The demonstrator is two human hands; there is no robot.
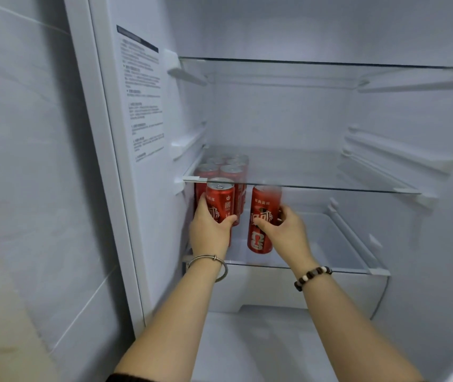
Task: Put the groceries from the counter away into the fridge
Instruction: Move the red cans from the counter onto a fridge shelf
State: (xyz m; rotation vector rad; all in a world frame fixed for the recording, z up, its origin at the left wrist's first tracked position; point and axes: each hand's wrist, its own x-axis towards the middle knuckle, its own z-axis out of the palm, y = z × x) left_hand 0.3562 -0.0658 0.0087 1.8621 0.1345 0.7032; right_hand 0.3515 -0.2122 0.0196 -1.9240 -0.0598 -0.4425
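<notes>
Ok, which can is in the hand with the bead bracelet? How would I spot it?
Look inside the open fridge, under the middle glass shelf, on the left side. A bunch of red cans stands there, and the left hand holds another can beside them. Yours is the red can in the right hand, the only one off to the right, apart from the rest.

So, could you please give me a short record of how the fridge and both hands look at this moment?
fridge: open, glass shelves inside
left hand: grips left can, upright, right by the stored cans
right hand: grips right can, roughly upright, top blurred
stored cans: red, grouped far left on lower shelf, under middle shelf
contact with shelf: cannot tell for either held can
</notes>
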